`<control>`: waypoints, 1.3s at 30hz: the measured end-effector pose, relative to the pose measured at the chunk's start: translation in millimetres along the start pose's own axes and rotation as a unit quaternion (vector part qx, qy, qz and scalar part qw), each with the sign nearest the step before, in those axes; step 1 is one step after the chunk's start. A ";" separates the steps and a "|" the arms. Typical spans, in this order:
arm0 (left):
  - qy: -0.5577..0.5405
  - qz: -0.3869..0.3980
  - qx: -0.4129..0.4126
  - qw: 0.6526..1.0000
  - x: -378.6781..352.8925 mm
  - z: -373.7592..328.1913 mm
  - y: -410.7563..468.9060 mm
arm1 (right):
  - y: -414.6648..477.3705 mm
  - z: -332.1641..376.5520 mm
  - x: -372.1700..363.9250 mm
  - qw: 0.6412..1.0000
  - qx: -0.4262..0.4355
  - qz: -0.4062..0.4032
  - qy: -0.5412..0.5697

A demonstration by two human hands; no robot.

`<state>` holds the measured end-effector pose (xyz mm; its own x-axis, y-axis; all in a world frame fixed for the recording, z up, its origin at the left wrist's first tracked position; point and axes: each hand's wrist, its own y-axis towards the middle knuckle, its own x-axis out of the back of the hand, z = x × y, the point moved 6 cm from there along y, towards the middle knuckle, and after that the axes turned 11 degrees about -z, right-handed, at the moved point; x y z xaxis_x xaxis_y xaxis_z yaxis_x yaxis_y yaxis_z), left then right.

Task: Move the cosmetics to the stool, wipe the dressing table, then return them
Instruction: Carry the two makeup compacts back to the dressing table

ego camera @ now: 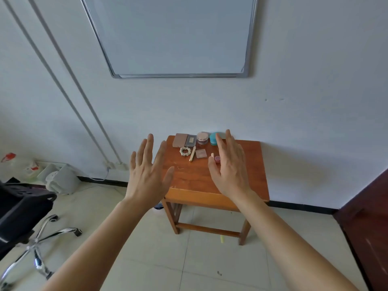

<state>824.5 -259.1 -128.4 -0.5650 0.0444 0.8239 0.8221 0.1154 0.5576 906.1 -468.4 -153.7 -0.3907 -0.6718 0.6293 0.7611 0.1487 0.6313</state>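
A small wooden table (252, 164) stands against the white wall. Several cosmetics lie at its back left: a brown palette (180, 140), a grey compact (191, 140), a clear powder jar (202, 138), a teal case (213, 138), a beige scrunchie (185, 151), a gold tube (192, 156), a small pink compact (201, 153) and a pink lip pot (217, 159). My left hand (148, 173) hovers above the table's left edge, fingers straight, holding nothing. My right hand (230, 164) hovers over the middle of the top, fingers straight and empty, partly hiding the teal case and lip pot.
A whiteboard (174, 36) hangs on the wall above. A black office chair (19, 208) with chrome legs stands at the left. White containers (60, 179) sit on the floor by the wall. A dark wooden door (369, 223) is at the right. The floor is tiled.
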 end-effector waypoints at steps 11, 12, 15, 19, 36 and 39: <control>-0.004 0.112 -0.046 0.993 -183.9 108.3 127.4 | 100.1 -44.7 -168.2 0.994 -0.046 0.043 -0.088; -0.005 0.129 -0.053 0.990 -203.4 119.4 137.7 | 107.2 -51.5 -184.7 0.991 -0.063 0.054 -0.103; -0.009 0.193 -0.072 0.979 -249.8 146.3 165.6 | 126.6 -63.0 -222.2 0.981 -0.119 0.075 -0.134; -0.019 0.235 -0.130 0.963 -292.2 160.3 201.3 | 148.7 -70.3 -255.5 0.971 -0.158 0.093 -0.156; -0.026 0.378 -0.091 0.921 -462.7 156.4 221.1 | 166.2 -165.1 -430.0 0.939 -0.138 0.310 -0.059; -0.012 0.395 -0.093 0.914 -483.2 155.5 214.0 | 154.9 -172.0 -454.9 0.927 -0.134 0.342 -0.069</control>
<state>1262.5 -101.6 -422.9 0.2104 0.0619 0.9757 0.9705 -0.1332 -0.2009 1290.8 -264.6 -420.2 0.1830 -0.3843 0.9049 0.9497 0.3070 -0.0617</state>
